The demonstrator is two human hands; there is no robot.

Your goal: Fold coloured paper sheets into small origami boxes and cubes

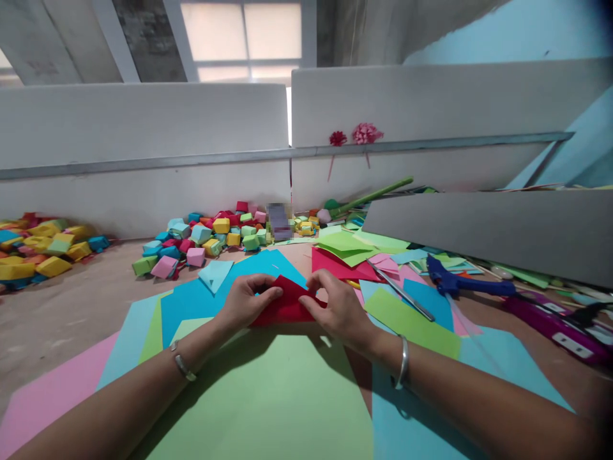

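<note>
A folded piece of red paper [286, 305] lies on top of coloured sheets in the middle of the table. My left hand [248, 298] pinches its left edge with thumb and fingers closed. My right hand [335, 306] grips its right side, fingers curled over the fold. Both wrists wear metal bracelets. Under the hands are a large light green sheet [268, 402] and blue sheets [211, 297].
A pile of small folded paper cubes [211, 236] sits behind, another heap [38, 246] at far left. To the right lie a metal ruler [401, 292], a blue glue gun [454, 281], loose green and pink sheets [354, 246] and a grey board [493, 227]. White partitions close the back.
</note>
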